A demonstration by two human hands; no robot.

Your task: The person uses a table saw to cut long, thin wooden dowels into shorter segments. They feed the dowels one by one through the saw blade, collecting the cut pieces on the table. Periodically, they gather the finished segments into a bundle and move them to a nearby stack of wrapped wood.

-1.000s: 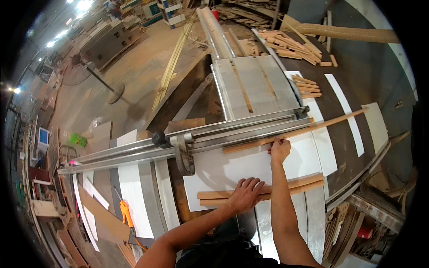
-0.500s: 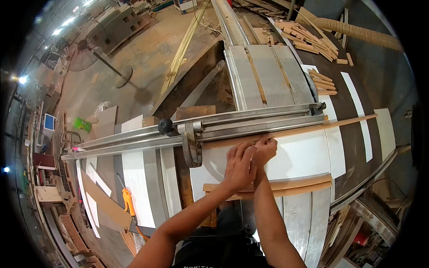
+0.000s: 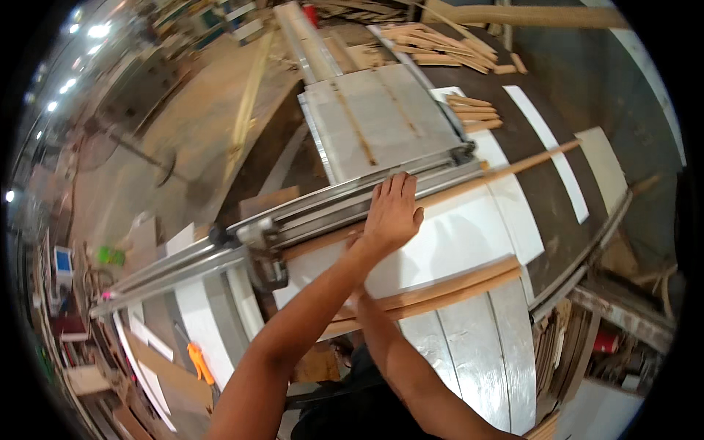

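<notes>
A long wooden strip (image 3: 458,189) lies along the metal fence (image 3: 433,163), its right end reaching past the fence over the dark tabletop. My left hand (image 3: 392,213) lies over the strip and the fence rail, fingers stretched out and thumb apart. Crossed beneath my left forearm, my right hand (image 3: 354,239) is by the strip; its fingers are mostly hidden. A metal stop (image 3: 264,257) sits on the fence left of both hands. Nearer me, two wooden strips (image 3: 447,287) lie side by side along the white panel's (image 3: 455,231) near edge.
Short wooden pieces are piled (image 3: 440,48) at the back right, with a smaller stack (image 3: 473,111) in front. An orange-handled air blow gun (image 3: 199,364) lies at left near a brown board. Beyond the fence is a slotted metal table (image 3: 381,110); a fan (image 3: 95,147) stands farther left.
My left hand has moved onto the fence rail with its fingers straightened. My right hand has slid left under my left forearm. The view has turned and shifted.
</notes>
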